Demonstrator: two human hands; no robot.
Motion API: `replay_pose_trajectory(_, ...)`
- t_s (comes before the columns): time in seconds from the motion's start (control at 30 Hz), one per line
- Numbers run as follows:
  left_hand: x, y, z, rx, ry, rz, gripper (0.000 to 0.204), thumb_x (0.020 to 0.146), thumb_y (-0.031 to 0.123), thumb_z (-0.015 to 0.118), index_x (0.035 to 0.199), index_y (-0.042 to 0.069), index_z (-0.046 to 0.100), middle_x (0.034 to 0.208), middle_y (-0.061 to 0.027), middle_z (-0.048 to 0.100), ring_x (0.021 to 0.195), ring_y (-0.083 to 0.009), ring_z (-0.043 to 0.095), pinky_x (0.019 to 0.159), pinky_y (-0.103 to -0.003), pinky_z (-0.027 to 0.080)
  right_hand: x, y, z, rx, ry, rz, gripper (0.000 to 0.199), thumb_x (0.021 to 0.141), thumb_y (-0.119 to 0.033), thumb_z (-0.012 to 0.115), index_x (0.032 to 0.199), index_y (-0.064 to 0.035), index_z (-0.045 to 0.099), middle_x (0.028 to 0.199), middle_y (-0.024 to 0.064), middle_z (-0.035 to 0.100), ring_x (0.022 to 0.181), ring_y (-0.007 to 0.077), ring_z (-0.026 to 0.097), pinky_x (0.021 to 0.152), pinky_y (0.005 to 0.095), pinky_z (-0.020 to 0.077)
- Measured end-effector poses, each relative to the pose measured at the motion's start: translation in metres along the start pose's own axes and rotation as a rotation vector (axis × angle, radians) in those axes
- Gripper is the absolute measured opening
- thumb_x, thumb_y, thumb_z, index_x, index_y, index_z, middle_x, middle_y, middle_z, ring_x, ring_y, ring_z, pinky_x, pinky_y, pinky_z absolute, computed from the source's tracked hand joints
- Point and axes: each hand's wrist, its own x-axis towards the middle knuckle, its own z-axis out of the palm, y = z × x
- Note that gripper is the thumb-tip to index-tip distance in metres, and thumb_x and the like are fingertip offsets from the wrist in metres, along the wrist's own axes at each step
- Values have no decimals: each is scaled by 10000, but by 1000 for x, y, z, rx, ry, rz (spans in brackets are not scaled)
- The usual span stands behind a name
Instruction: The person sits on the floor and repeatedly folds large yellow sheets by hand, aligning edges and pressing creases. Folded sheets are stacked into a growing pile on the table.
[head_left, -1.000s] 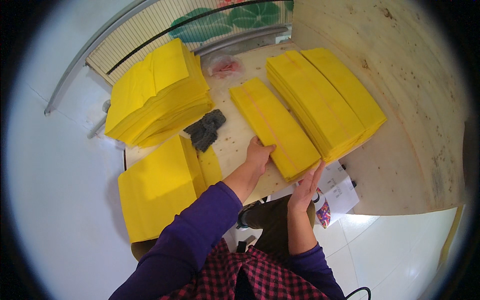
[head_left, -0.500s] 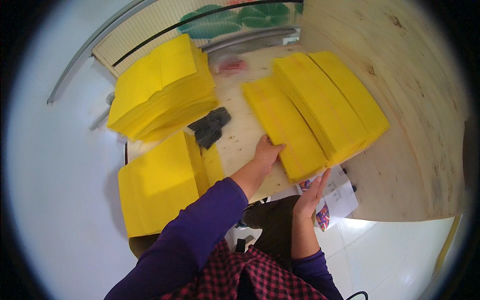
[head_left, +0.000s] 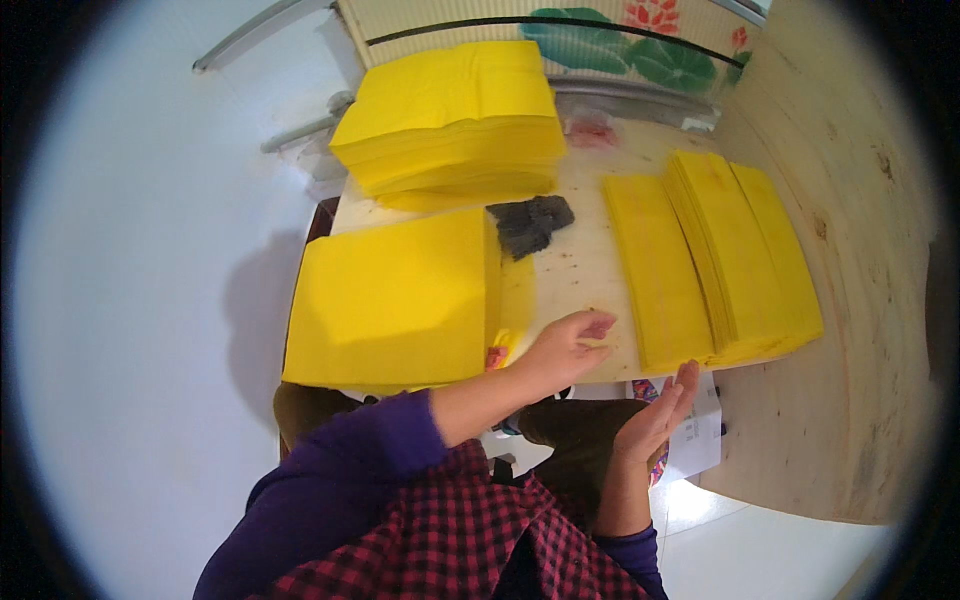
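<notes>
Overlapping bundles of folded yellow sheets (head_left: 665, 280) lie on the right of the wooden table, their near edges roughly in line. My left hand (head_left: 568, 348) hovers just left of the nearest bundle, fingers apart and holding nothing. Palm flat and fingers stretched out, my right hand (head_left: 652, 425) is up against the near edge of these bundles, or very close to it. To the left of my left hand stands a thick stack of yellow sheets (head_left: 395, 300). Behind it rises another tall yellow stack (head_left: 450, 90), its layers slightly uneven.
A crumpled dark grey cloth (head_left: 535, 222) lies between the stacks on the tabletop (head_left: 575, 285). A small red item (head_left: 497, 357) sits beside the near left stack. Reddish wrapping (head_left: 590, 130) is at the back. A plywood panel (head_left: 850, 300) borders the right side.
My left hand has let go of the left edge of the right-hand bundle and drawn away to its left. The view has shifted, and my right hand stays at the near edge.
</notes>
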Motion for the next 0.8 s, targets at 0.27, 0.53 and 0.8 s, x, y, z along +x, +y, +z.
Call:
replay_pose_trajectory(0.27, -171, -3, -190, 135, 559, 177, 241, 917, 42, 550, 1151, 20, 602, 1075, -54, 641, 1011, -149, 591, 900, -282, 460, -53, -18, 39, 128, -342, 78, 380, 1020, -252, 379, 1233, 28, 524, 1264, 138, 546, 1154, 230, 525, 1030, 370, 385)
replay_pose_trajectory(0.53, -287, -33, -302, 142, 1033, -4, 225, 943, 153, 554, 1131, 51, 622, 1092, -32, 635, 981, -132, 583, 867, -289, 452, -79, -41, 67, -12, -595, 37, 403, 1031, -276, 348, 1199, 27, 554, 1209, 133, 580, 1129, 213, 536, 1011, 349, 395)
replay_pose_trajectory(0.8, -296, -68, -325, 400, 960, 6, 161, 936, 89, 550, 1047, 3, 629, 995, -55, 646, 927, -152, 587, 832, -271, 449, -87, -62, 100, -80, -802, 7, 339, 1018, -260, 428, 1119, 10, 607, 1104, 78, 617, 1035, 177, 563, 961, 318, 422)
